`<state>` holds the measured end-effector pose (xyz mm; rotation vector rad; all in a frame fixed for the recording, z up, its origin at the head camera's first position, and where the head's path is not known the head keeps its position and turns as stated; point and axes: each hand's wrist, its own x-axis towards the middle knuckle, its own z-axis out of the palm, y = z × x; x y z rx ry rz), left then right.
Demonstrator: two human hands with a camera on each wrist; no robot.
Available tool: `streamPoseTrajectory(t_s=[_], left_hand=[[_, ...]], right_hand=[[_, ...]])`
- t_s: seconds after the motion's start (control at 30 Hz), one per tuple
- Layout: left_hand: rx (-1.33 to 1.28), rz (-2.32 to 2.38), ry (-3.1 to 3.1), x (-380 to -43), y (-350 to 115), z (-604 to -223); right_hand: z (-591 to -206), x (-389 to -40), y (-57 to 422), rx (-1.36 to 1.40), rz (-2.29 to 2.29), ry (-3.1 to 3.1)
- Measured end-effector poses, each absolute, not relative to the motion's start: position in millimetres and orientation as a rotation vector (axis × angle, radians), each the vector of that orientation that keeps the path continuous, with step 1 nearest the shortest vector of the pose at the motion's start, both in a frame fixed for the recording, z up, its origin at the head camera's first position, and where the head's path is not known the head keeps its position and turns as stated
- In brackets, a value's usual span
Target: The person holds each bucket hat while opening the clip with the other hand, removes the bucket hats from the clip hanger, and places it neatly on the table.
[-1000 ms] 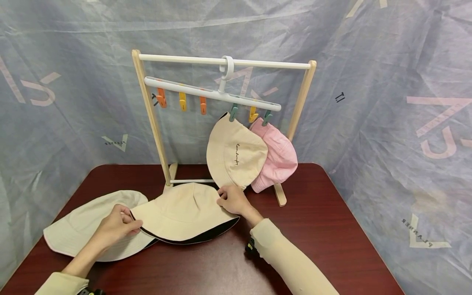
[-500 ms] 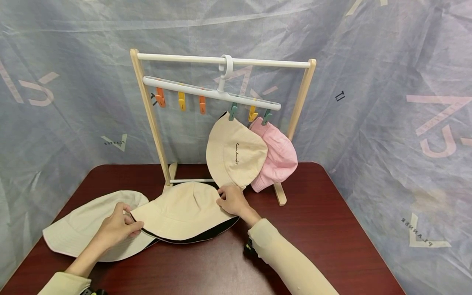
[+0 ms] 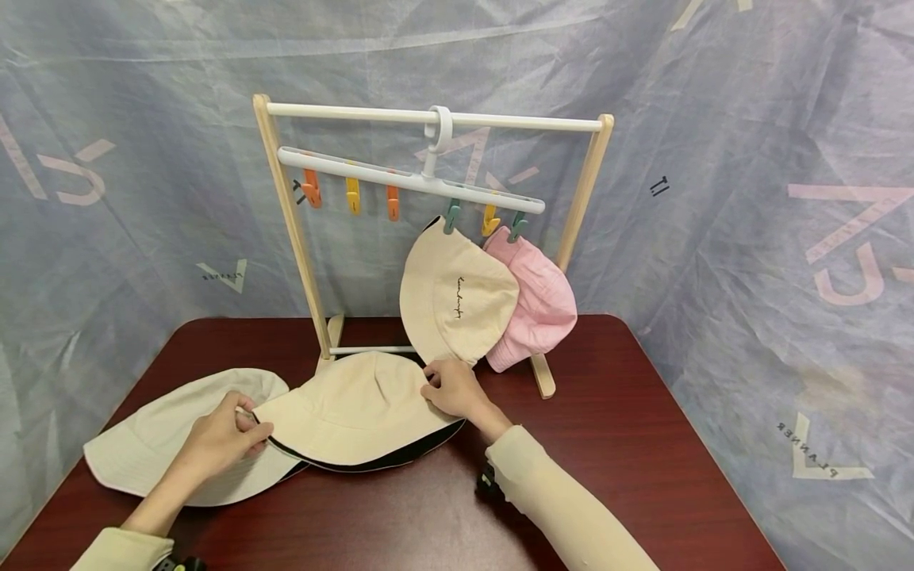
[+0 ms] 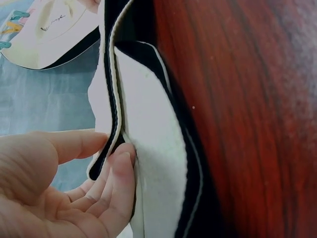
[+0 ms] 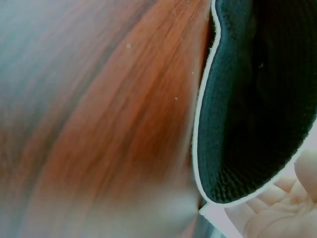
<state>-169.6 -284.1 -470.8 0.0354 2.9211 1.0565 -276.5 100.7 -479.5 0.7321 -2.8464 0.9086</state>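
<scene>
A cream bucket hat (image 3: 357, 408) with a black lining lies in front of the rack. At its left end, the left hand (image 3: 221, 434) pinches the brim between thumb and fingers; the left wrist view shows the folded brim edge (image 4: 111, 99) between them. On the opposite end, the right hand (image 3: 455, 390) grips the brim. The right wrist view looks onto the black lining (image 5: 257, 109), with part of that hand below it and its fingertips hidden. Partly under the cream hat and left hand lies an off-white bucket hat (image 3: 164, 432).
A wooden rack (image 3: 289, 214) carries a white hanger (image 3: 407, 181) with several coloured clips. A cream hat with black lettering (image 3: 457, 297) hangs from a green clip (image 3: 452, 216), and a pink hat (image 3: 535, 297) hangs beside it. All stand on a dark red table (image 3: 607, 444).
The left thumb and fingers shift very slightly at the brim. The hats and the right hand stay nearly where they were.
</scene>
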Motion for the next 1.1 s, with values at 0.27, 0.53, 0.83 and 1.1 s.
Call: streamPoseTrajectory(t_s=[0.27,0.53,0.83,1.1], left_hand=[[0.037,1.049,2.928,-169.3,-284.8,-468.8],[0.035,1.023,2.952,-171.3,-288.0,-466.6],[0.096,1.017,3.031,-174.3,-285.6,-453.0],[0.167,1.029,3.159,-182.4,-278.7,-441.5]], right_hand=[[-472.9,-271.7,107.5,0.727,0.964,-2.895],[-463.4,-267.2,114.4,0.711,1.027,-2.884],[-452.1,-268.3,124.8,0.729,1.029,-2.876],[-434.1,-268.3,133.8,0.716,1.112,-2.842]])
